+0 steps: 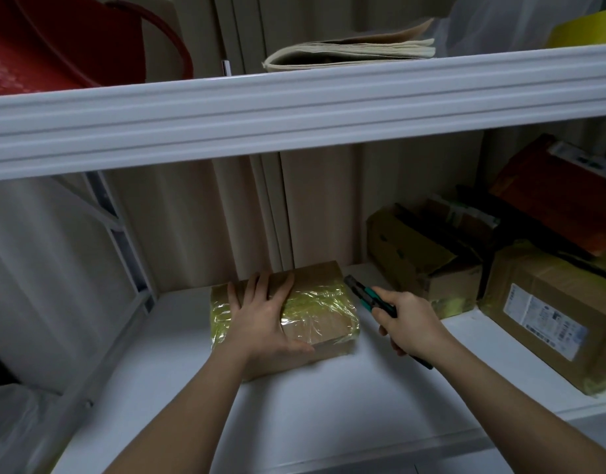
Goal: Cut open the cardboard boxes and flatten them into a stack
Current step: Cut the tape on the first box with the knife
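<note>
Box (315,302) under left hand (264,319), right hand (407,323) gripping knife (363,295), labels unreadable

left hand (265,314) flat, fingers spread, right hand (406,319) fisted

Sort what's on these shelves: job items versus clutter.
Job: taped cardboard box under the left hand; utility knife in the right hand; opened boxes; labelled box.
Clutter: red bag; folded cloth bag; yellow tape roll.
</note>
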